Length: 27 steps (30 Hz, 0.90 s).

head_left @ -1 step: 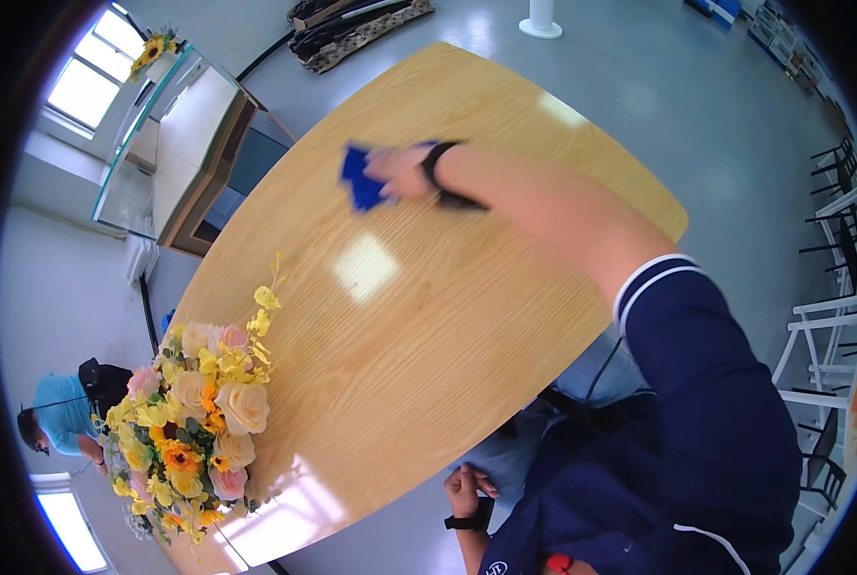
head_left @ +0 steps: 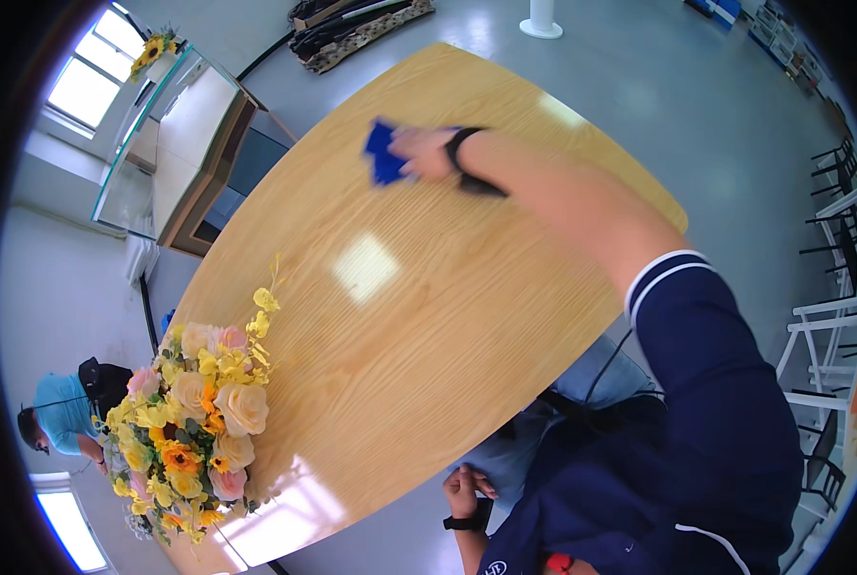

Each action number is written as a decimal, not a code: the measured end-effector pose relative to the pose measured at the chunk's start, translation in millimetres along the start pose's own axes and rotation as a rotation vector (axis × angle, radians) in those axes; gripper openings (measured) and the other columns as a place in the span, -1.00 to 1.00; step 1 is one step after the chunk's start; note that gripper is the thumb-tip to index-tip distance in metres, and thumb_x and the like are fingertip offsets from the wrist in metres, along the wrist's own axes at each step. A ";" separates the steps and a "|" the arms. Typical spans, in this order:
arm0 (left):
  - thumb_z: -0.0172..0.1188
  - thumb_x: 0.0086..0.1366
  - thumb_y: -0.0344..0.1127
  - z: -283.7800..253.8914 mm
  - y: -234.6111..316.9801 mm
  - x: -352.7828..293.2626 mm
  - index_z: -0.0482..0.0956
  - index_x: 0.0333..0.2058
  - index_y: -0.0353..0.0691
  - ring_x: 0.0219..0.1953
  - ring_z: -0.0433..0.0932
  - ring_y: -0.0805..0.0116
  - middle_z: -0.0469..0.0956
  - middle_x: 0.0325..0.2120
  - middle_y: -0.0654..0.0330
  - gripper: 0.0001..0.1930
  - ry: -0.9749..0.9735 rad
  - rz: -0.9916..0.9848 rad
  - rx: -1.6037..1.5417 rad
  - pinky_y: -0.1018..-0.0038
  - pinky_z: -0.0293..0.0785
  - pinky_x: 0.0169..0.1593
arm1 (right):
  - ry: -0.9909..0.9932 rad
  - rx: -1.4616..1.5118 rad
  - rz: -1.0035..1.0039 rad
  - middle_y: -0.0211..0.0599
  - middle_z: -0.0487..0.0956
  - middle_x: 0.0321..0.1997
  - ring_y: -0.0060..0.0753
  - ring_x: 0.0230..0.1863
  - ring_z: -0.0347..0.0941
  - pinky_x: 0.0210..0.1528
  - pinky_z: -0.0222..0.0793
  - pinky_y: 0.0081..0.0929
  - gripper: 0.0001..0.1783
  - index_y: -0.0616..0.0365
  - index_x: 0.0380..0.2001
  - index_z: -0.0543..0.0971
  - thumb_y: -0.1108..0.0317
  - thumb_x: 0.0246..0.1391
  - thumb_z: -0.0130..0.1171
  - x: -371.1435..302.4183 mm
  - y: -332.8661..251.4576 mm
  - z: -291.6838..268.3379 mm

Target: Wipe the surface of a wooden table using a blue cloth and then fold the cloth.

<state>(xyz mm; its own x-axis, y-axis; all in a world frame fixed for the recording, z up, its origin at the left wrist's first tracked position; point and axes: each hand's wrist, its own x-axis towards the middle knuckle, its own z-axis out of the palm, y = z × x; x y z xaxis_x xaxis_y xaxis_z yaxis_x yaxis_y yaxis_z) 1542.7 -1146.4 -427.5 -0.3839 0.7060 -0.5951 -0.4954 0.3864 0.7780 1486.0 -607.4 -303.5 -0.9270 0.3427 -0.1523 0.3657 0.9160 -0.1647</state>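
Observation:
A blue cloth (head_left: pixel 385 153) lies bunched on the far part of the light wood table (head_left: pixel 352 355). Over it is my right hand (head_left: pixel 426 153), slightly smeared by motion, its fingers closed on the cloth and pressing it to the tabletop. A dark band circles that wrist, and the arm reaches across the table from the right. Beyond the table's near edge, my left hand (head_left: pixel 467 489) is held low by my body with fingers curled; nothing shows in it. That wrist also wears a dark band.
A large bouquet of yellow, peach and pink flowers (head_left: pixel 198 422) stands at the table's left end. Past the far left edge is a glass-topped display case (head_left: pixel 184 144). A person in a light blue top (head_left: pixel 59 412) is at the left. Black and white chairs (head_left: pixel 831 326) line the right.
My right hand has slid the blue cloth to the right and a little farther away across the tabletop. The left hand stays where it was.

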 end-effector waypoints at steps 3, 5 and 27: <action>-0.19 0.28 -0.16 3.8 5.8 2.2 0.38 -0.63 -0.42 -0.83 0.40 0.27 0.41 -0.82 0.05 -0.55 0.001 -0.011 0.025 0.47 0.38 -0.73 | 0.016 -0.040 0.343 0.02 -0.10 0.25 -0.13 0.28 -0.21 0.26 -0.25 -0.35 -0.36 0.26 0.14 -0.01 0.07 0.10 -0.25 -58.1 98.5 6.0; -0.19 0.28 -0.15 6.1 8.0 5.1 0.39 -0.64 -0.41 -0.83 0.40 0.27 0.41 -0.83 0.06 -0.55 -0.002 -0.013 0.035 0.48 0.38 -0.73 | 0.008 -0.036 0.453 0.00 -0.14 0.26 -0.08 0.28 -0.24 0.26 -0.27 -0.32 -0.36 0.19 0.16 -0.05 0.06 0.11 -0.27 -89.9 142.7 12.7; -0.17 0.28 -0.17 -14.3 -4.1 10.1 0.40 -0.57 -0.38 -0.79 0.43 0.37 0.44 -0.79 0.10 -0.61 -0.219 -0.077 -0.150 0.57 0.37 -0.70 | -0.098 -0.400 0.653 0.00 0.24 -0.02 0.03 -0.06 0.22 0.00 0.18 -0.23 -0.51 0.08 0.07 0.22 0.13 0.09 -0.25 -128.9 87.8 -0.6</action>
<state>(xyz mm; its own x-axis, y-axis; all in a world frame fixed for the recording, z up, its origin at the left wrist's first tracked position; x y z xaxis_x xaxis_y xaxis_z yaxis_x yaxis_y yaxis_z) 1529.6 -1149.3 -439.5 -0.1712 0.7960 -0.5805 -0.6326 0.3629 0.6842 1637.6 -571.0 -297.7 -0.5152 0.8367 -0.1857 0.7609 0.5463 0.3501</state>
